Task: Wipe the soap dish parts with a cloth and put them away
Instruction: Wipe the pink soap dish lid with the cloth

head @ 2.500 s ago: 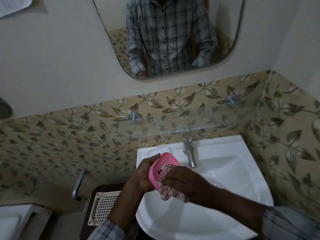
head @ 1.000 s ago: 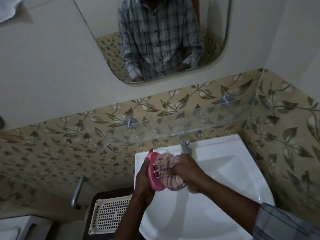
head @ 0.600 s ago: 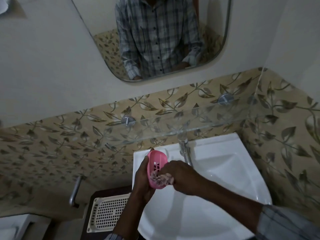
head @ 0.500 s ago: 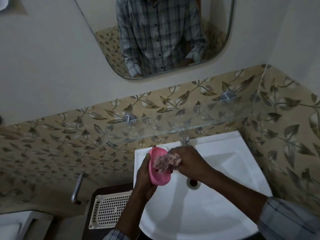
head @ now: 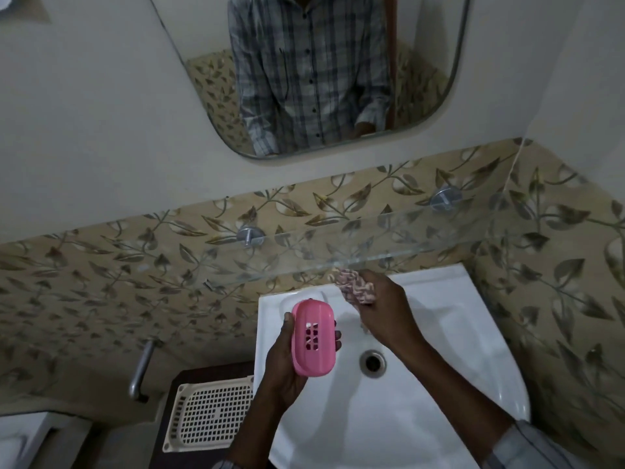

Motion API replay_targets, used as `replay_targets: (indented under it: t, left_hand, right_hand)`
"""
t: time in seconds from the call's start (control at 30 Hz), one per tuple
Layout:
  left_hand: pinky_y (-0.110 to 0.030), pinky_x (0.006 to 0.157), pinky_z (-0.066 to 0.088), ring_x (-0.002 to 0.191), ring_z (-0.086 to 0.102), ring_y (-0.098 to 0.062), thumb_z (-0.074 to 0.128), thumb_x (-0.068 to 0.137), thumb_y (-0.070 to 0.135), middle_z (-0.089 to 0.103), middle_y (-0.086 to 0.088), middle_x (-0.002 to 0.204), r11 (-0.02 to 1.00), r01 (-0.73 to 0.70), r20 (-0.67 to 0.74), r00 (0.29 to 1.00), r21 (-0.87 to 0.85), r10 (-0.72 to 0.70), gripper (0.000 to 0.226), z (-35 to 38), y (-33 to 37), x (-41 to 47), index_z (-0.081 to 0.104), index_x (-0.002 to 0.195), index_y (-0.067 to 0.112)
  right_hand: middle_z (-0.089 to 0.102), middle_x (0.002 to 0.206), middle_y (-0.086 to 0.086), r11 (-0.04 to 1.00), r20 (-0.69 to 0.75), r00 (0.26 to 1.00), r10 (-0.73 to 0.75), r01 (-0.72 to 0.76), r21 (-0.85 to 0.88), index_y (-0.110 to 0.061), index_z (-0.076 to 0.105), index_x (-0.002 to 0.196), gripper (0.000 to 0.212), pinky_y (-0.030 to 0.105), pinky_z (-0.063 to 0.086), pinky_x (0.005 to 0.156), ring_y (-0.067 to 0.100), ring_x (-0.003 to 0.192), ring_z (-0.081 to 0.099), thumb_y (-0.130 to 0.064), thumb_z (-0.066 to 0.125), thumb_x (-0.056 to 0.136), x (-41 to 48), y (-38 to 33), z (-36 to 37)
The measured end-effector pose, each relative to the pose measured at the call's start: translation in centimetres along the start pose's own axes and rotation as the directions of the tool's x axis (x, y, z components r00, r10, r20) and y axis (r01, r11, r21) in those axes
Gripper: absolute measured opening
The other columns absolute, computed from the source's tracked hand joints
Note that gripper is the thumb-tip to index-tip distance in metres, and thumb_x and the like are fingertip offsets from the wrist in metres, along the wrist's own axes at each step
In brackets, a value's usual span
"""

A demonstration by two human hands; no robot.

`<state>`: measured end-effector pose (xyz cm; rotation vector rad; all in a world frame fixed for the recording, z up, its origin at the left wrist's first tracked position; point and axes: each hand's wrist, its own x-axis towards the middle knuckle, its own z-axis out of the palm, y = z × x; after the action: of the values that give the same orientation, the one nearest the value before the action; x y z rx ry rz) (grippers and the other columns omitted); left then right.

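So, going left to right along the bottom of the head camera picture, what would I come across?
Metal handle → cream perforated tray → left hand holding the pink soap dish part → sink drain → right hand clutching the cloth.

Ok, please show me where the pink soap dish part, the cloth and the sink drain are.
pink soap dish part (head: 313, 336), head view, on its slotted middle.
cloth (head: 357, 286), head view, on the bunched patterned fabric.
sink drain (head: 372, 362), head view, on the dark opening.

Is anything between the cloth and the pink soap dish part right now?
Nothing visible. The right hand holds the cloth up near the glass shelf, apart from the pink soap dish part in the left hand; only open space over the sink separates them.
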<state>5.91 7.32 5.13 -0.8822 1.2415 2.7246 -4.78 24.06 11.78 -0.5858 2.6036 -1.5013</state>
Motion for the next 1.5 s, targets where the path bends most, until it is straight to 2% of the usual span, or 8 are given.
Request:
replay_targets:
  t: [0.13, 0.23, 0.33, 0.43, 0.67, 0.87, 1.03, 1.5]
  left_hand:
    - [-0.054, 0.099, 0.051, 0.116, 0.061, -0.041, 0.052, 0.089, 0.051, 0.061, -0.027, 0.131, 0.993, -0.101, -0.074, 0.992, 0.055, 0.105, 0.064, 1.6, -0.9, 0.5, 0.056, 0.136, 0.007]
    - [-0.054, 0.103, 0.047, 0.118, 0.06, -0.04, 0.049, 0.092, 0.048, 0.06, -0.025, 0.133, 0.985, -0.17, -0.129, 0.977, 0.031, 0.173, 0.059, 1.8, -0.9, 0.5, 0.053, 0.14, 0.013]
    - [-0.047, 0.089, 0.056, 0.101, 0.065, -0.036, 0.062, 0.083, 0.052, 0.062, -0.028, 0.124, 0.994, -0.071, -0.1, 0.993, -0.087, 0.062, 0.074, 0.6, 0.4, -0.5, 0.054, 0.138, 0.003]
    - [-0.049, 0.088, 0.057, 0.101, 0.063, -0.042, 0.086, 0.064, 0.047, 0.059, -0.033, 0.121, 0.976, 0.103, 0.127, 0.989, -0.19, -0.079, 0.093, -0.2, 1.4, -2.2, 0.055, 0.133, -0.007]
    - [-0.052, 0.089, 0.053, 0.1, 0.064, -0.045, 0.075, 0.077, 0.044, 0.064, -0.031, 0.117, 0.928, 0.282, 0.383, 0.907, -0.243, -0.176, 0.076, 0.3, 0.2, -3.3, 0.058, 0.13, -0.007]
    - [-0.052, 0.086, 0.054, 0.098, 0.063, -0.045, 0.078, 0.077, 0.039, 0.061, -0.032, 0.118, 0.938, 0.27, 0.335, 0.923, -0.216, -0.189, 0.076, -1.1, -0.6, -3.2, 0.054, 0.133, -0.007]
    - [-0.051, 0.086, 0.056, 0.099, 0.065, -0.043, 0.083, 0.071, 0.04, 0.063, -0.03, 0.118, 0.955, 0.202, 0.289, 0.948, -0.217, -0.134, 0.074, -0.8, -0.2, -2.8, 0.062, 0.128, -0.001]
    - [-0.062, 0.102, 0.042, 0.13, 0.047, -0.049, 0.048, 0.077, 0.081, 0.047, -0.028, 0.146, 0.945, 0.242, 0.378, 0.914, -0.22, -0.146, 0.101, -2.1, -0.7, -1.1, 0.049, 0.142, 0.003]
  right_hand:
    - [0.07, 0.118, 0.008, 0.977, 0.202, 0.976, -0.077, 0.114, -0.179, -0.017, 0.056, 0.134, 0.053, 0.03, 0.052, 0.092, 0.025, 0.109, 0.064, 0.001, 0.061, 0.084, -0.6, -0.6, 3.4]
    - [0.073, 0.1, 0.013, 0.954, 0.278, 0.957, 0.078, 0.01, -0.301, -0.008, 0.067, 0.108, 0.022, 0.031, 0.053, 0.083, 0.029, 0.099, 0.067, -0.007, 0.057, 0.088, -1.6, 0.2, 4.0]
    - [0.077, 0.087, 0.011, 0.977, 0.236, 0.949, 0.211, -0.21, -0.029, -0.006, 0.073, 0.086, 0.009, 0.031, 0.054, 0.073, 0.023, 0.086, 0.072, -0.009, 0.066, 0.082, -1.6, 2.1, 1.9]
    - [0.076, 0.102, 0.019, 0.693, 0.335, 0.867, 0.368, -0.496, 0.523, -0.004, 0.073, 0.106, 0.024, 0.048, 0.057, 0.091, 0.031, 0.094, 0.073, 0.005, 0.066, 0.084, -0.8, 3.4, -0.2]
    - [0.072, 0.103, 0.028, 0.504, 0.648, 0.715, 0.263, -0.674, 0.539, 0.004, 0.069, 0.112, 0.04, 0.046, 0.059, 0.074, 0.036, 0.083, 0.071, -0.003, 0.076, 0.074, -0.8, 2.8, 0.8]
    - [0.068, 0.118, 0.003, 0.956, 0.303, 0.924, 0.235, -0.276, 0.102, -0.023, 0.067, 0.117, 0.036, 0.041, 0.054, 0.092, 0.022, 0.106, 0.065, -0.032, 0.075, 0.083, -1.2, 1.5, 2.5]
    - [0.066, 0.1, 0.0, 0.985, 0.155, 0.977, -0.148, 0.159, -0.064, -0.02, 0.074, 0.105, 0.021, 0.023, 0.047, 0.076, 0.008, 0.088, 0.061, -0.031, 0.069, 0.089, -1.6, 0.2, 3.8]
    - [0.075, 0.074, 0.007, 0.949, 0.4, 0.912, 0.095, -0.204, 0.242, -0.015, 0.074, 0.099, 0.013, 0.028, 0.056, 0.047, 0.025, 0.054, 0.07, -0.01, 0.07, 0.088, -0.1, 2.9, 2.1]
